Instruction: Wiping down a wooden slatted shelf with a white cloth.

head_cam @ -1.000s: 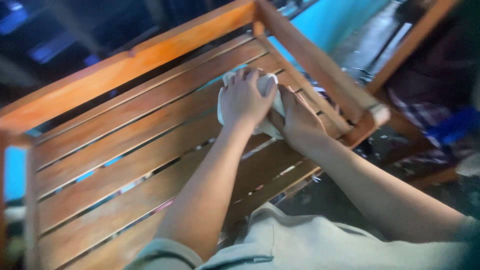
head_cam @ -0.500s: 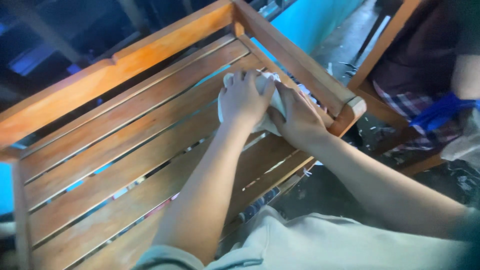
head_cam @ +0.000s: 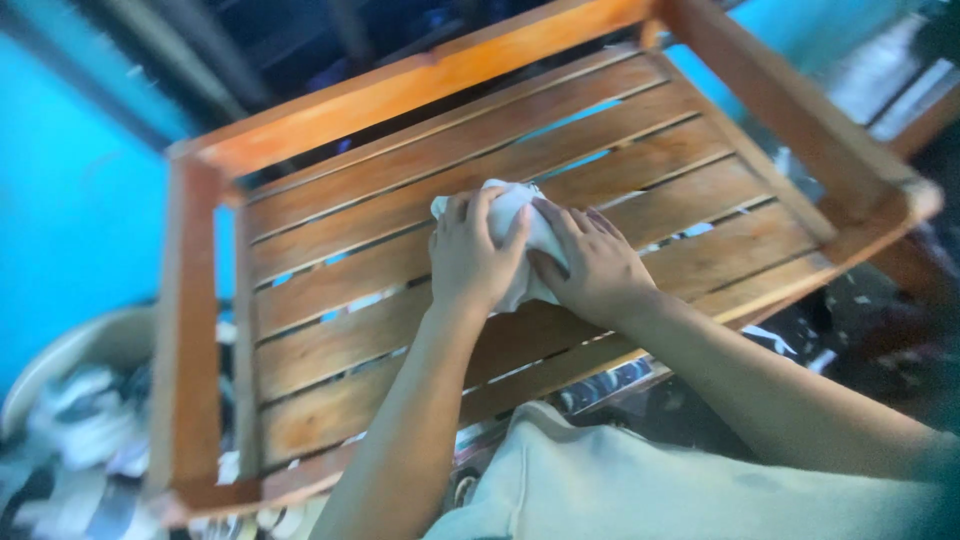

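Both hands [head_cam: 530,262] on white cloth [head_cam: 520,225]

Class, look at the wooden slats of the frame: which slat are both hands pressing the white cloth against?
The white cloth lies mostly on the third orange-brown wooden slat from the far rail, under the left hand and right hand.

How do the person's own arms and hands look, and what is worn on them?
Both forearms are bare up to the frame's lower edge: no sleeves, gloves, watch or bracelet show. The left hand and right hand show no rings that I can make out. A pale beige garment covers the body below.
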